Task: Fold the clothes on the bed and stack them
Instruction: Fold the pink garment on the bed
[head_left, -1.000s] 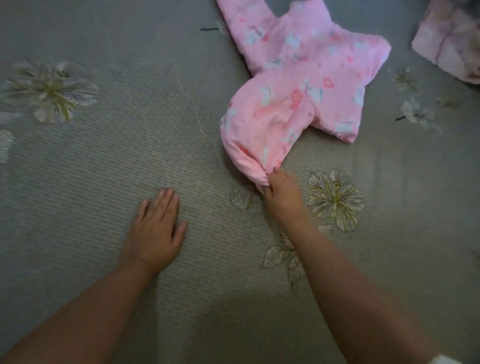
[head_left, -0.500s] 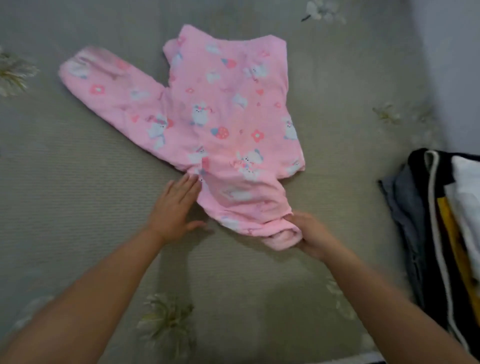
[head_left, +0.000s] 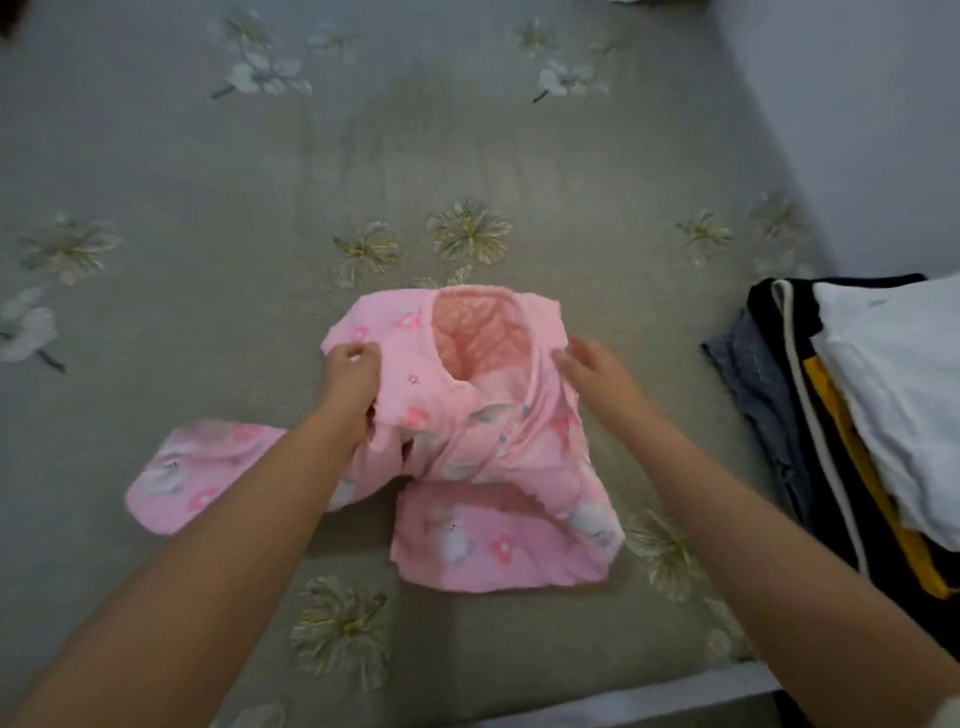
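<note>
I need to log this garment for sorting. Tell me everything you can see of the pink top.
The pink top is soft, fleecy-looking cloth printed with white animals and flowers, its lining quilted. It lies rumpled and partly folded on the bed, neck opening gaping, one sleeve spread to the left. The left hand grips its shoulder; the right hand hovers open at the other.

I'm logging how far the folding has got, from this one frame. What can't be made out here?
- Pink garment: its right sleeve isn't visible; bunched fabric hides it.
- Left hand: fingertips buried in the cloth.
- Right hand: motion-blurred, so contact with the cloth is unclear.
- Stack of clothes: cut off by the right edge, count unknown.
</note>
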